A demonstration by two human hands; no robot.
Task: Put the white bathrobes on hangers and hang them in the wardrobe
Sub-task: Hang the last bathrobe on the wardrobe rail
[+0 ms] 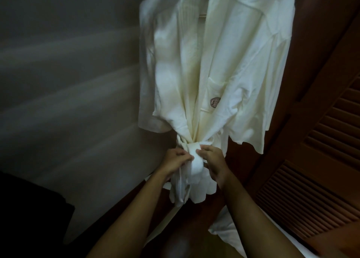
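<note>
Dim room, grey wall (68, 82) on the left, dark brown wooden wardrobe (303, 121) on the right with a slatted door (321, 170).

Nearest, at the bottom right corner of the view: some white cloth (229, 232), lying low beside the wardrobe door; cannot tell what it is. At the bottom left, a black shape (29, 209), too dark to tell.

Two bare forearms reaching up from the bottom edge toward the middle. Left hand (176, 161) with fingers curled, pinching the white belt (194, 160) at the left side of the knot. Right hand (212, 164) with fingers bent around the right side of the same knot, thumb on the front of it. Both hands clamped on the belt, very close to each other, only the knot between them.

Below the hands, loose belt ends and the gathered lower cloth hanging down.

Farther up: white bathrobe (214, 63), hanging upright in front of the wardrobe, at its left edge where it meets the grey wall. Waist pulled tight by the belt. Short wide sleeves spread to both sides. Small reddish logo (215, 102) on the chest pocket. Collar open at the top; only a thin pale bar of a hanger (202, 15) visible inside the collar, the rest hidden by cloth.
</note>
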